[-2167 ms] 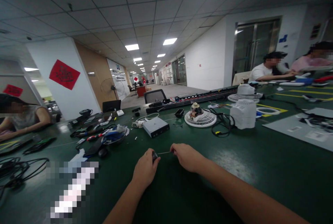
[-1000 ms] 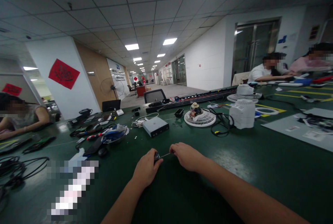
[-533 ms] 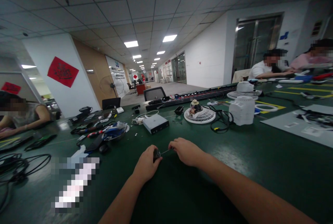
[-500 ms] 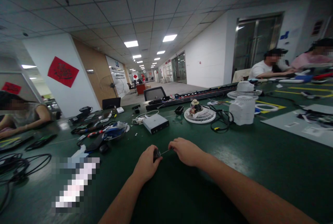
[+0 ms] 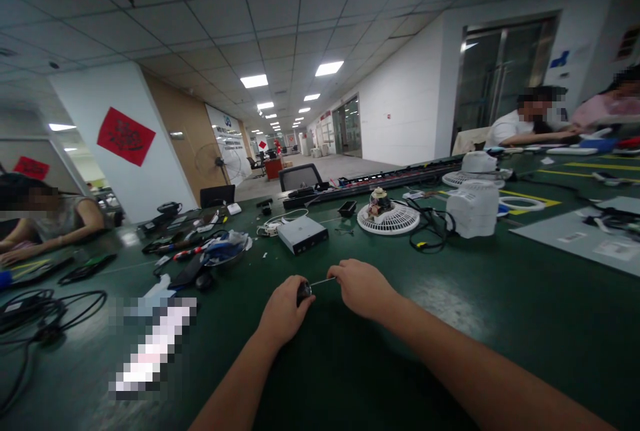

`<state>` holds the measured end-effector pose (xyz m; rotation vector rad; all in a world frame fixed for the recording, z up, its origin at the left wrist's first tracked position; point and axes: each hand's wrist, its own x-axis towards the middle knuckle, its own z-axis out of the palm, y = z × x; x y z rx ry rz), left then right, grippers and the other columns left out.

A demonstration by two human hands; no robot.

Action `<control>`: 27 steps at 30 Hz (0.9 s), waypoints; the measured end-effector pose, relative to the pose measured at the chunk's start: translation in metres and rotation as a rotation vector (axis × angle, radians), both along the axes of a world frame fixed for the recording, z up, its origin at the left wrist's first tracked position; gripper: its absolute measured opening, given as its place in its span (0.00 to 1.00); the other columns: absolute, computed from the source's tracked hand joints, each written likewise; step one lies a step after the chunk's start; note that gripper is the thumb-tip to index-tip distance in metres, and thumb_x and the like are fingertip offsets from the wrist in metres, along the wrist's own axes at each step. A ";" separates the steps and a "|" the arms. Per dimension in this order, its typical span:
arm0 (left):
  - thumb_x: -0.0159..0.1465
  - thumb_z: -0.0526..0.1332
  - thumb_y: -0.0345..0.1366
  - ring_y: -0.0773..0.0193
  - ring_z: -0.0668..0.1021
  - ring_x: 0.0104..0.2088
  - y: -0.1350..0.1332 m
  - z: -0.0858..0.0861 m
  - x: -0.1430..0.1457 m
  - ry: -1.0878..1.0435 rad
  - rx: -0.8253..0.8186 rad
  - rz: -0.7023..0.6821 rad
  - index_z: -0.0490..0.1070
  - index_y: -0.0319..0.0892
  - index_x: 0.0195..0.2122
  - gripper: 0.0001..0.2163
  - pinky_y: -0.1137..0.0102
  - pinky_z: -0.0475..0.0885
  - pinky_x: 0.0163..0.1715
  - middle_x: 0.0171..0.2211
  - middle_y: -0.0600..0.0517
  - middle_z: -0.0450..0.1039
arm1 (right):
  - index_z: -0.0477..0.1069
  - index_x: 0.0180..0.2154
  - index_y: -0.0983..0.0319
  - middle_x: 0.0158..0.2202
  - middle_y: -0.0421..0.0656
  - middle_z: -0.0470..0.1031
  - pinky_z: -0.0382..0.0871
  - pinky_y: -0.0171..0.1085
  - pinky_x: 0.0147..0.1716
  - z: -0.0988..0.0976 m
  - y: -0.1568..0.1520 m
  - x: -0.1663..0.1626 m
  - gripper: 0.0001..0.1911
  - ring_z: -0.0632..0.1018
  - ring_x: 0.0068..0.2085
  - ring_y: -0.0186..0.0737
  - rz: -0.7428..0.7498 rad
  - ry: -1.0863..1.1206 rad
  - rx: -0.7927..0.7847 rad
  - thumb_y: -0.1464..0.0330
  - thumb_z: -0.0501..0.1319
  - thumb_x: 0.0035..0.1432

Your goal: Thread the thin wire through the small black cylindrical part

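Note:
My left hand (image 5: 281, 312) is closed around a small dark round part (image 5: 303, 291) with a shiny rim, just above the green table. A thin metal rod (image 5: 323, 281) runs from that part to my right hand (image 5: 365, 289), whose fingers pinch its far end. Whether the rod is fixed to the round part or only touches it, I cannot tell. Beyond my hands lies a grey box-shaped disc drive (image 5: 301, 234). Fingers hide most of the round part.
A white fan grille with a motor (image 5: 388, 216) and a white plastic housing (image 5: 473, 209) stand at the back right. Black cables (image 5: 45, 317), a blurred-out bright object (image 5: 155, 347) and a computer mouse (image 5: 204, 281) lie left. Other people sit at both far sides.
My right hand has moved slightly up and right, and the rod between my hands lies more level. The left hand still grips the round part. The camera view has shifted a little.

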<state>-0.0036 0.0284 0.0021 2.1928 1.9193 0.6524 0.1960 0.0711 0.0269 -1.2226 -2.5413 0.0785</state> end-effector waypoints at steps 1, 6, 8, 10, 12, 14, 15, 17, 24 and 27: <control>0.63 0.58 0.39 0.57 0.74 0.44 0.000 0.001 0.000 0.001 -0.004 0.005 0.68 0.43 0.46 0.12 0.66 0.67 0.44 0.45 0.48 0.72 | 0.74 0.43 0.58 0.39 0.47 0.75 0.63 0.39 0.39 0.000 0.001 0.000 0.15 0.73 0.42 0.45 -0.004 -0.004 -0.008 0.73 0.51 0.60; 0.63 0.58 0.39 0.57 0.74 0.44 -0.001 0.003 0.001 0.004 -0.022 0.032 0.68 0.43 0.46 0.12 0.65 0.67 0.45 0.45 0.48 0.73 | 0.75 0.43 0.59 0.39 0.46 0.77 0.64 0.38 0.40 0.001 0.005 0.004 0.16 0.75 0.42 0.43 0.036 0.019 -0.110 0.73 0.51 0.60; 0.63 0.58 0.40 0.58 0.74 0.44 -0.001 0.003 0.000 -0.008 -0.014 0.032 0.68 0.43 0.46 0.12 0.66 0.67 0.43 0.45 0.48 0.73 | 0.75 0.42 0.58 0.40 0.44 0.78 0.64 0.38 0.39 0.001 0.006 0.004 0.16 0.76 0.41 0.42 0.053 0.062 -0.166 0.72 0.51 0.61; 0.63 0.58 0.40 0.58 0.75 0.43 -0.001 0.003 0.000 -0.017 -0.005 0.023 0.69 0.43 0.45 0.11 0.67 0.67 0.42 0.44 0.49 0.73 | 0.75 0.43 0.57 0.40 0.43 0.78 0.64 0.37 0.40 0.001 0.007 0.003 0.16 0.76 0.41 0.41 0.049 0.103 -0.177 0.72 0.51 0.60; 0.63 0.58 0.40 0.58 0.75 0.43 -0.001 0.003 0.000 -0.015 -0.008 0.010 0.69 0.44 0.45 0.11 0.67 0.67 0.42 0.44 0.49 0.73 | 0.76 0.43 0.57 0.41 0.44 0.78 0.64 0.38 0.40 0.000 0.006 0.003 0.17 0.76 0.42 0.43 0.015 0.106 -0.128 0.72 0.51 0.60; 0.63 0.59 0.39 0.58 0.75 0.44 -0.002 0.004 0.002 -0.002 -0.021 0.009 0.69 0.44 0.46 0.11 0.66 0.67 0.44 0.44 0.49 0.73 | 0.76 0.43 0.57 0.41 0.45 0.78 0.64 0.39 0.41 -0.001 0.006 0.002 0.17 0.76 0.43 0.45 -0.023 0.067 -0.083 0.72 0.51 0.60; 0.63 0.59 0.39 0.58 0.74 0.45 -0.002 0.005 0.002 0.005 -0.028 0.011 0.69 0.44 0.46 0.12 0.66 0.66 0.45 0.45 0.49 0.73 | 0.76 0.42 0.57 0.41 0.46 0.78 0.64 0.40 0.41 -0.001 0.006 0.002 0.17 0.76 0.43 0.45 -0.028 0.042 -0.076 0.72 0.51 0.59; 0.62 0.59 0.39 0.57 0.74 0.46 -0.003 0.006 0.003 0.017 -0.039 0.018 0.69 0.44 0.46 0.12 0.65 0.66 0.46 0.45 0.49 0.73 | 0.77 0.42 0.57 0.41 0.46 0.78 0.65 0.40 0.40 -0.001 0.005 0.003 0.17 0.76 0.42 0.45 -0.003 0.007 -0.089 0.72 0.51 0.59; 0.63 0.58 0.40 0.57 0.75 0.44 -0.003 0.007 0.002 -0.001 -0.053 0.005 0.69 0.44 0.46 0.12 0.65 0.68 0.44 0.45 0.49 0.73 | 0.76 0.44 0.57 0.42 0.44 0.79 0.65 0.39 0.42 0.002 0.003 0.003 0.18 0.77 0.42 0.44 0.013 0.051 -0.114 0.71 0.50 0.61; 0.62 0.59 0.40 0.56 0.74 0.45 -0.002 0.004 0.002 0.023 -0.053 0.009 0.70 0.44 0.46 0.12 0.64 0.67 0.45 0.45 0.49 0.73 | 0.77 0.42 0.57 0.41 0.45 0.78 0.64 0.40 0.41 0.003 0.002 0.002 0.17 0.76 0.42 0.45 -0.008 0.006 -0.115 0.71 0.50 0.60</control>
